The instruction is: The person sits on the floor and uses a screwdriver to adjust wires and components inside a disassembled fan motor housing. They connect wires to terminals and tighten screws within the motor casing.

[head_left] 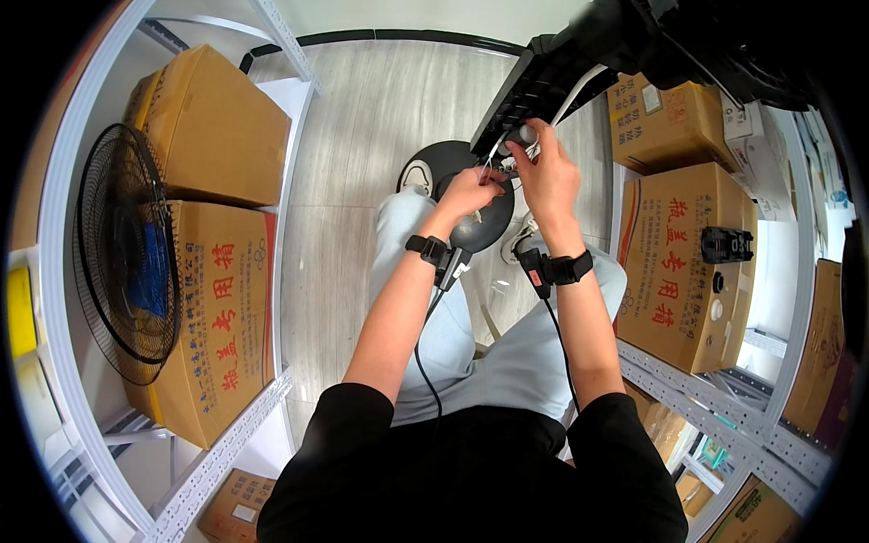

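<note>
- Through the head camera, I saw the right hand [550,176] bent up at the black panel [509,101], with thumb and finger seeming to pinch a round pale piece [527,134]
- The left hand [467,194] curled just beside the thin wires [490,163], but I couldn't tell what its fingertips pinched
- I guessed the hands were close so both could reach the panel's end, above the round black base [484,233]
- A white cable [577,92] ran along the panel (maybe a bit in the way)
- Left, a wire fan [127,262] stood by big boxes [226,321]; right, more boxes [665,262] made it tight
</note>
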A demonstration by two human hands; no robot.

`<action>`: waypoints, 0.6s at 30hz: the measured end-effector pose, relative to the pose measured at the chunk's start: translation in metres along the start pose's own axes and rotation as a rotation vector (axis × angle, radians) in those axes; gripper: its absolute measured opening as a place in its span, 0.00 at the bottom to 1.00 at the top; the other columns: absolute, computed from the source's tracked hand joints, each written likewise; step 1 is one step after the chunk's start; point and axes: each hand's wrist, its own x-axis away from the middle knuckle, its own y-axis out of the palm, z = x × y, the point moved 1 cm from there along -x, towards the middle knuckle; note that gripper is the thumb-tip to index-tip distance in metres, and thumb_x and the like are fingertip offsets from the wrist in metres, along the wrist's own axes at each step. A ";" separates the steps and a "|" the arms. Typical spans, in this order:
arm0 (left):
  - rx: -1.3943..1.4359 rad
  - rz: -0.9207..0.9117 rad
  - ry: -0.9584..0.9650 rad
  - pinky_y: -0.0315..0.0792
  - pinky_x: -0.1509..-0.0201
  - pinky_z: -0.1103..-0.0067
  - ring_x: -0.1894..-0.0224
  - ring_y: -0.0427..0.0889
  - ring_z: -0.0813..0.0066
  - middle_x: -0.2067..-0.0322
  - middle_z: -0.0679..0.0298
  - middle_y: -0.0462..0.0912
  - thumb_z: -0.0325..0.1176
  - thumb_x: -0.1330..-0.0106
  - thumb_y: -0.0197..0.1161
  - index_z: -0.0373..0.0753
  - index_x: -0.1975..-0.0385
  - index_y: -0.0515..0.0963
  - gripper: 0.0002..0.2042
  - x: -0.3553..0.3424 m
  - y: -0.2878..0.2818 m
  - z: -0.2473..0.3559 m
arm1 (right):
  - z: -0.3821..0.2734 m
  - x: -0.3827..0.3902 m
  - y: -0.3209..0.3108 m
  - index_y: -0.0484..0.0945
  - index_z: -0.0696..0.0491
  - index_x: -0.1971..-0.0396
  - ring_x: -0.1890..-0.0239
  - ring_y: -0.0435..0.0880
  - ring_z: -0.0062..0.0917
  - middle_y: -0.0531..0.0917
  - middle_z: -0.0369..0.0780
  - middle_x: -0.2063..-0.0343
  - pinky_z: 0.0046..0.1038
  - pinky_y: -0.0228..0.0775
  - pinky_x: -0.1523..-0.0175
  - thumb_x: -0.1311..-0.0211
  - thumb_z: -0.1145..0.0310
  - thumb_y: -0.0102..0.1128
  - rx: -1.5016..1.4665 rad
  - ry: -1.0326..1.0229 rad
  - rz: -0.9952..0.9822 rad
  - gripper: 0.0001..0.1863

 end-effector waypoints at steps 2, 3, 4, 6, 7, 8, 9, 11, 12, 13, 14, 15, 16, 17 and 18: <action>0.016 0.083 0.027 0.70 0.70 0.81 0.73 0.78 0.79 0.69 0.62 0.83 0.26 0.45 0.58 0.32 0.56 0.77 0.15 -0.001 0.000 -0.001 | -0.005 -0.001 -0.005 0.73 0.48 0.56 0.78 0.82 0.31 0.83 0.38 0.71 0.30 0.73 0.74 0.50 0.67 0.69 -0.007 -0.014 0.025 0.20; 0.024 0.124 0.042 0.71 0.69 0.80 0.74 0.78 0.79 0.70 0.61 0.83 0.25 0.46 0.58 0.31 0.57 0.78 0.15 -0.002 0.000 -0.001 | -0.006 0.000 -0.006 0.74 0.48 0.56 0.79 0.81 0.30 0.83 0.38 0.72 0.30 0.73 0.75 0.50 0.67 0.70 -0.017 -0.018 0.042 0.20; 0.028 0.159 0.037 0.71 0.69 0.80 0.73 0.79 0.78 0.69 0.61 0.83 0.25 0.47 0.58 0.31 0.57 0.77 0.16 -0.002 0.000 -0.003 | -0.007 0.000 -0.008 0.74 0.48 0.56 0.80 0.80 0.28 0.82 0.37 0.72 0.29 0.72 0.75 0.50 0.67 0.70 -0.025 -0.021 0.059 0.20; 0.035 0.231 0.025 0.72 0.68 0.79 0.72 0.80 0.75 0.67 0.59 0.83 0.24 0.47 0.58 0.29 0.57 0.76 0.16 -0.003 -0.001 -0.006 | -0.012 0.000 -0.015 0.75 0.49 0.57 0.81 0.79 0.25 0.82 0.36 0.73 0.28 0.71 0.75 0.51 0.67 0.71 -0.042 -0.012 0.104 0.20; 0.016 0.229 0.043 0.71 0.70 0.79 0.71 0.80 0.75 0.64 0.59 0.82 0.23 0.46 0.56 0.30 0.55 0.75 0.17 -0.004 -0.002 -0.008 | -0.015 0.000 -0.023 0.76 0.49 0.57 0.82 0.78 0.24 0.82 0.36 0.74 0.27 0.71 0.76 0.52 0.67 0.72 -0.049 0.001 0.133 0.21; -0.002 0.230 0.060 0.71 0.72 0.80 0.69 0.80 0.76 0.61 0.59 0.81 0.23 0.45 0.55 0.31 0.53 0.73 0.18 -0.007 -0.005 -0.013 | -0.020 0.001 -0.031 0.77 0.50 0.57 0.83 0.77 0.23 0.81 0.36 0.74 0.26 0.70 0.76 0.52 0.67 0.73 -0.058 0.011 0.160 0.21; -0.021 0.231 0.078 0.70 0.74 0.81 0.68 0.81 0.76 0.58 0.59 0.80 0.23 0.44 0.53 0.32 0.50 0.72 0.19 -0.010 -0.007 -0.019 | -0.024 0.002 -0.038 0.77 0.50 0.58 0.83 0.76 0.22 0.81 0.35 0.75 0.25 0.70 0.76 0.53 0.66 0.73 -0.070 0.017 0.183 0.21; -0.068 0.234 0.102 0.70 0.75 0.81 0.68 0.80 0.75 0.57 0.58 0.79 0.22 0.45 0.53 0.32 0.50 0.72 0.20 -0.014 -0.009 -0.027 | -0.026 0.009 -0.057 0.77 0.51 0.58 0.83 0.75 0.21 0.80 0.35 0.76 0.24 0.69 0.76 0.53 0.66 0.74 -0.084 0.032 0.231 0.21; -0.093 0.237 0.114 0.70 0.75 0.81 0.69 0.80 0.75 0.57 0.58 0.79 0.21 0.46 0.53 0.33 0.50 0.72 0.20 -0.014 -0.011 -0.030 | -0.026 0.014 -0.067 0.78 0.51 0.59 0.83 0.76 0.19 0.78 0.35 0.78 0.22 0.68 0.76 0.53 0.65 0.75 -0.099 0.093 0.247 0.21; -0.132 0.248 0.119 0.70 0.75 0.81 0.69 0.80 0.75 0.57 0.57 0.78 0.21 0.46 0.53 0.33 0.50 0.72 0.20 -0.015 -0.012 -0.032 | -0.027 0.019 -0.077 0.77 0.53 0.59 0.81 0.77 0.17 0.79 0.36 0.76 0.21 0.70 0.74 0.53 0.65 0.75 -0.130 0.123 0.273 0.21; -0.173 0.256 0.124 0.70 0.75 0.81 0.69 0.80 0.76 0.56 0.57 0.78 0.20 0.46 0.53 0.33 0.50 0.72 0.20 -0.015 -0.013 -0.031 | -0.024 0.026 -0.085 0.76 0.55 0.59 0.79 0.78 0.17 0.79 0.37 0.73 0.20 0.71 0.73 0.52 0.66 0.75 -0.185 0.128 0.330 0.21; -0.214 0.264 0.129 0.70 0.75 0.81 0.70 0.79 0.76 0.56 0.56 0.78 0.20 0.47 0.53 0.33 0.50 0.72 0.20 -0.014 -0.014 -0.031 | -0.019 0.032 -0.093 0.75 0.57 0.59 0.77 0.79 0.17 0.80 0.38 0.71 0.19 0.72 0.72 0.51 0.68 0.74 -0.241 0.133 0.386 0.21; -0.142 0.253 0.094 0.70 0.75 0.81 0.69 0.79 0.76 0.56 0.56 0.77 0.20 0.47 0.53 0.33 0.50 0.72 0.20 -0.012 -0.014 -0.032 | -0.010 0.040 -0.097 0.72 0.58 0.59 0.76 0.80 0.17 0.79 0.39 0.69 0.19 0.74 0.70 0.49 0.70 0.73 -0.357 0.187 0.428 0.21; -0.072 0.230 0.061 0.70 0.75 0.81 0.69 0.79 0.76 0.55 0.56 0.77 0.19 0.47 0.53 0.32 0.51 0.72 0.20 -0.006 -0.008 -0.020 | 0.002 0.050 -0.103 0.70 0.60 0.59 0.74 0.80 0.18 0.79 0.40 0.67 0.18 0.75 0.68 0.48 0.72 0.72 -0.464 0.243 0.478 0.21; -0.003 0.217 0.026 0.71 0.74 0.81 0.69 0.79 0.76 0.55 0.56 0.77 0.19 0.47 0.53 0.32 0.51 0.72 0.20 -0.001 -0.007 -0.016 | 0.012 0.060 -0.112 0.67 0.59 0.60 0.70 0.81 0.19 0.78 0.40 0.68 0.18 0.76 0.67 0.46 0.76 0.69 -0.593 0.411 0.438 0.18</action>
